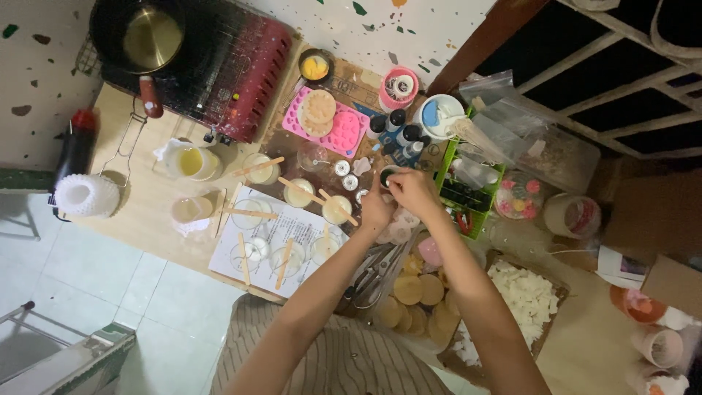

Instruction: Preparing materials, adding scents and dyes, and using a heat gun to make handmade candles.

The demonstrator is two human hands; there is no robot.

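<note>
Both hands meet over the table (139, 212) centre. Left hand (376, 208) and right hand (413, 192) each have their grip clamped on 1 small dark bottle (385, 176), held just above the glass cups (336, 208) with wooden sticks, near the pink mould (329, 121).

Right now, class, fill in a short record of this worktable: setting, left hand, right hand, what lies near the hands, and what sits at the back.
setting: crowded wooden table seen from above
left hand: touching a small dark bottle
right hand: on the same bottle, grip unclear
near hands: glass cups with wooden sticks on a paper sheet; round wax discs
back: pink mould, pot on a stove
</note>
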